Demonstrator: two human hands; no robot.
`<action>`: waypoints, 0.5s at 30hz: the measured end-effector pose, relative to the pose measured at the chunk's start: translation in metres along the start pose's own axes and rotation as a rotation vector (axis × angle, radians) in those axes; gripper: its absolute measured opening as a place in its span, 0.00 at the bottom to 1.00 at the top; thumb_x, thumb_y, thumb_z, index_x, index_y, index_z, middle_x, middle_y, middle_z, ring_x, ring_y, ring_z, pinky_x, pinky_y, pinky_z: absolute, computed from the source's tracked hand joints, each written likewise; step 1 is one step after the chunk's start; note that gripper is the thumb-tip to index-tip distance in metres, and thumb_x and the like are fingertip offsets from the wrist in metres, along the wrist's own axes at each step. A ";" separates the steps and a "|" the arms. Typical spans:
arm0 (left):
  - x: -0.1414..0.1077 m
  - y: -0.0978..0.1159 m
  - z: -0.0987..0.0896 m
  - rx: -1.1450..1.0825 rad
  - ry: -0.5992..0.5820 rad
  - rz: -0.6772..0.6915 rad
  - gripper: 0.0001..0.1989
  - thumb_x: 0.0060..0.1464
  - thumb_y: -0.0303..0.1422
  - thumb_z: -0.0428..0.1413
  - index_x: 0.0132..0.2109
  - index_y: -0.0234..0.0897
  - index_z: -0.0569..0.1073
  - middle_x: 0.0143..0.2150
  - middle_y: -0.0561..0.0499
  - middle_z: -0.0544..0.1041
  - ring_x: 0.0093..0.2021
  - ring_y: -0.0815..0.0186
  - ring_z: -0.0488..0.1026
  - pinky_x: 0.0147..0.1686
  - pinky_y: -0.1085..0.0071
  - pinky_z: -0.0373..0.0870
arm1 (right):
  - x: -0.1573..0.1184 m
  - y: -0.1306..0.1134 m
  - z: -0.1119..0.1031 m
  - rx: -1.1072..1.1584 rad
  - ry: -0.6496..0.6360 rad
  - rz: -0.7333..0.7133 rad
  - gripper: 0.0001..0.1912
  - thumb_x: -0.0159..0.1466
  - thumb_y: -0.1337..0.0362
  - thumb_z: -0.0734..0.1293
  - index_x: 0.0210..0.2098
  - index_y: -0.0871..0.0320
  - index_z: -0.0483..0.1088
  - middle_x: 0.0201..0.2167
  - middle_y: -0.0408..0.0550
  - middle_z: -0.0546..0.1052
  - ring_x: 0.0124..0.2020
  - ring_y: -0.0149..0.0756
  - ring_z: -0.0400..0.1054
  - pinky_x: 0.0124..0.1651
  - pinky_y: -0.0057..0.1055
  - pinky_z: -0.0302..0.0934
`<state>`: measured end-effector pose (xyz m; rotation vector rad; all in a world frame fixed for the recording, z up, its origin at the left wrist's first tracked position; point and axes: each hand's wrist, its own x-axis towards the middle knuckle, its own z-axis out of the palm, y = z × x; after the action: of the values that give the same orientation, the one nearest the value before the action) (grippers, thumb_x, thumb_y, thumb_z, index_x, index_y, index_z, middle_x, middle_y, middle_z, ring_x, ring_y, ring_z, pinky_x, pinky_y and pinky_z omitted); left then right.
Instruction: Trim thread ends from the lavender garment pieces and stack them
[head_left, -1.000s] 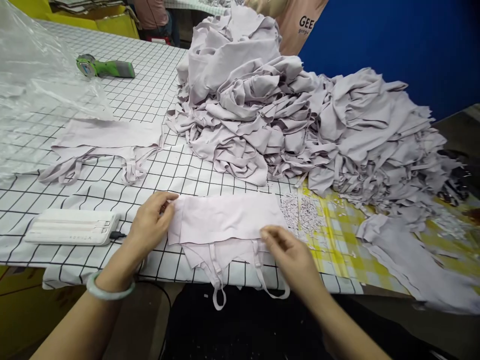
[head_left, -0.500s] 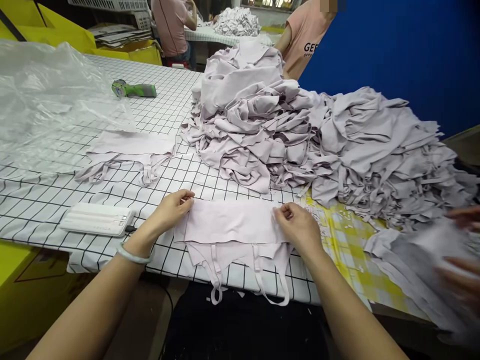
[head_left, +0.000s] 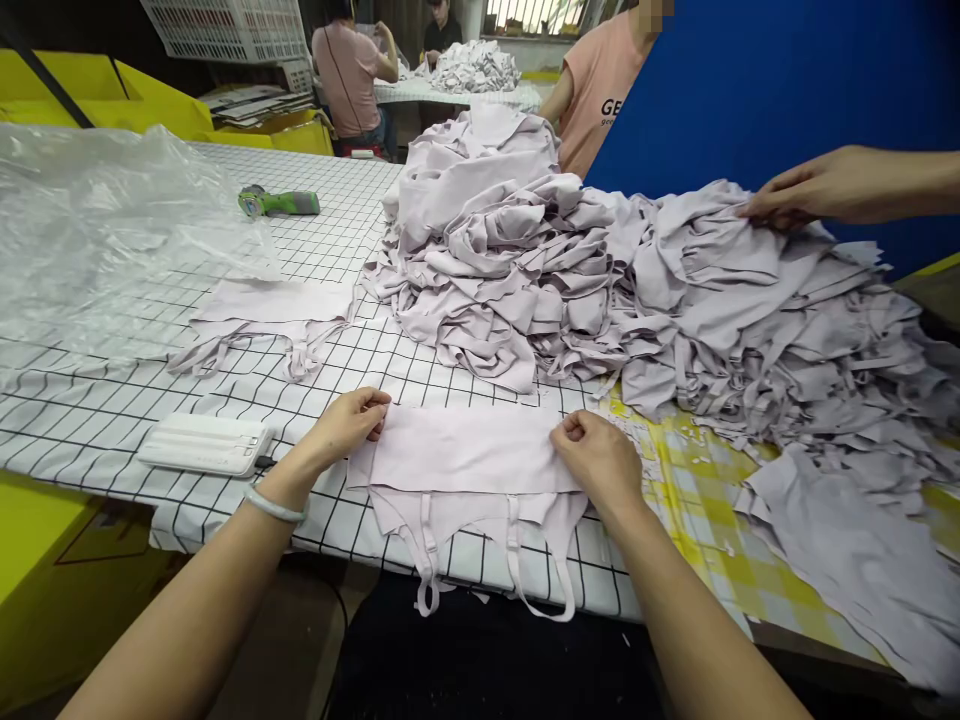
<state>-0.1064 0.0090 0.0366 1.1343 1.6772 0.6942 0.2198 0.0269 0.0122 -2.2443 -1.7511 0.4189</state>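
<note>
A pale lilac strappy top lies flat at the table's front edge, its wide band away from me and its thin straps hanging over the edge. My left hand pinches the band's upper left corner. At the upper right corner, my right hand grips the fabric between thumb and curled fingers. Another such top is spread out farther back on the left. Behind my right hand rises a large heap of the same garments.
A white power bank with a cable lies left of my arm. Beyond are a green handheld tool and clear plastic sheeting. A co-worker's hand touches the heap on the right; loose garments lie below it.
The co-worker's hand has gone from the garments at the lower right up to the heap. My hands stay on the top's corners, and its band looks smoother. The view has tilted up slightly.
</note>
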 end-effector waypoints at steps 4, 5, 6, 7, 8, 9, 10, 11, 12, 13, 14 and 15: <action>0.003 0.000 0.002 0.083 -0.026 0.043 0.17 0.46 0.40 0.59 0.43 0.35 0.74 0.30 0.53 0.72 0.30 0.65 0.70 0.33 0.68 0.67 | 0.003 0.011 0.004 0.038 0.067 -0.054 0.07 0.60 0.62 0.61 0.27 0.54 0.65 0.30 0.44 0.74 0.32 0.38 0.63 0.33 0.32 0.50; 0.004 0.000 0.004 0.132 -0.027 0.067 0.15 0.45 0.39 0.60 0.40 0.36 0.74 0.29 0.53 0.72 0.30 0.65 0.69 0.31 0.69 0.65 | 0.004 0.012 0.006 0.026 0.082 -0.070 0.07 0.61 0.61 0.61 0.27 0.54 0.64 0.31 0.45 0.74 0.33 0.39 0.63 0.34 0.33 0.50; 0.005 0.000 0.007 0.190 -0.022 0.086 0.12 0.44 0.39 0.61 0.36 0.37 0.73 0.27 0.54 0.70 0.29 0.66 0.67 0.30 0.69 0.62 | 0.004 0.013 0.008 0.007 0.093 -0.081 0.07 0.61 0.60 0.61 0.28 0.54 0.64 0.31 0.46 0.74 0.34 0.40 0.63 0.35 0.33 0.51; 0.006 0.000 0.009 0.249 -0.011 0.098 0.10 0.44 0.37 0.61 0.32 0.37 0.71 0.26 0.55 0.68 0.27 0.67 0.65 0.28 0.70 0.59 | 0.005 0.013 0.010 -0.017 0.097 -0.093 0.08 0.61 0.59 0.61 0.28 0.54 0.64 0.32 0.47 0.74 0.35 0.41 0.63 0.35 0.34 0.51; 0.006 0.001 0.012 0.300 0.003 0.106 0.10 0.43 0.36 0.61 0.29 0.38 0.68 0.25 0.56 0.66 0.27 0.67 0.64 0.27 0.70 0.57 | 0.005 0.012 0.012 -0.040 0.099 -0.108 0.09 0.61 0.58 0.62 0.28 0.54 0.64 0.32 0.48 0.74 0.36 0.43 0.63 0.36 0.35 0.52; 0.006 0.001 0.014 0.332 0.015 0.111 0.11 0.42 0.35 0.62 0.27 0.38 0.65 0.24 0.57 0.65 0.26 0.68 0.62 0.27 0.70 0.55 | 0.005 0.012 0.014 -0.054 0.105 -0.126 0.09 0.61 0.57 0.62 0.27 0.54 0.64 0.32 0.49 0.73 0.37 0.44 0.63 0.37 0.36 0.52; 0.005 0.001 0.015 0.331 0.019 0.115 0.12 0.41 0.34 0.62 0.26 0.39 0.63 0.23 0.57 0.64 0.26 0.68 0.61 0.26 0.70 0.54 | 0.005 0.012 0.014 -0.052 0.122 -0.148 0.09 0.60 0.57 0.62 0.27 0.54 0.64 0.31 0.49 0.73 0.37 0.45 0.63 0.38 0.37 0.53; 0.003 0.001 0.017 0.289 0.007 0.122 0.13 0.42 0.34 0.62 0.26 0.39 0.62 0.23 0.57 0.64 0.26 0.68 0.62 0.26 0.71 0.54 | 0.005 0.012 0.015 -0.030 0.152 -0.174 0.08 0.59 0.59 0.62 0.27 0.54 0.64 0.31 0.50 0.72 0.37 0.45 0.63 0.39 0.38 0.54; 0.001 0.001 0.017 0.218 -0.015 0.128 0.14 0.42 0.35 0.62 0.27 0.39 0.62 0.24 0.57 0.65 0.26 0.68 0.63 0.27 0.71 0.55 | 0.004 0.012 0.014 0.013 0.196 -0.203 0.06 0.59 0.60 0.61 0.27 0.54 0.63 0.31 0.50 0.72 0.37 0.45 0.63 0.40 0.39 0.54; -0.001 0.001 0.018 0.130 -0.041 0.131 0.14 0.42 0.35 0.62 0.29 0.39 0.62 0.26 0.57 0.66 0.27 0.68 0.64 0.27 0.72 0.57 | 0.002 0.012 0.013 0.078 0.244 -0.230 0.05 0.58 0.61 0.61 0.27 0.54 0.63 0.30 0.49 0.72 0.37 0.45 0.64 0.42 0.39 0.55; -0.003 0.001 0.018 0.045 -0.066 0.124 0.15 0.41 0.36 0.63 0.32 0.39 0.63 0.27 0.57 0.67 0.28 0.68 0.65 0.28 0.72 0.59 | 0.000 0.012 0.012 0.160 0.283 -0.249 0.05 0.58 0.61 0.61 0.28 0.54 0.63 0.29 0.49 0.71 0.36 0.44 0.64 0.42 0.40 0.56; -0.004 0.000 0.017 -0.021 -0.088 0.105 0.17 0.40 0.35 0.63 0.35 0.39 0.64 0.28 0.57 0.68 0.29 0.68 0.66 0.28 0.72 0.61 | -0.002 0.011 0.010 0.254 0.307 -0.254 0.05 0.58 0.60 0.62 0.29 0.54 0.64 0.29 0.48 0.71 0.35 0.42 0.64 0.42 0.39 0.57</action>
<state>-0.0898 0.0046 0.0319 1.2277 1.5423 0.7155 0.2258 0.0222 -0.0009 -1.7771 -1.6842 0.2144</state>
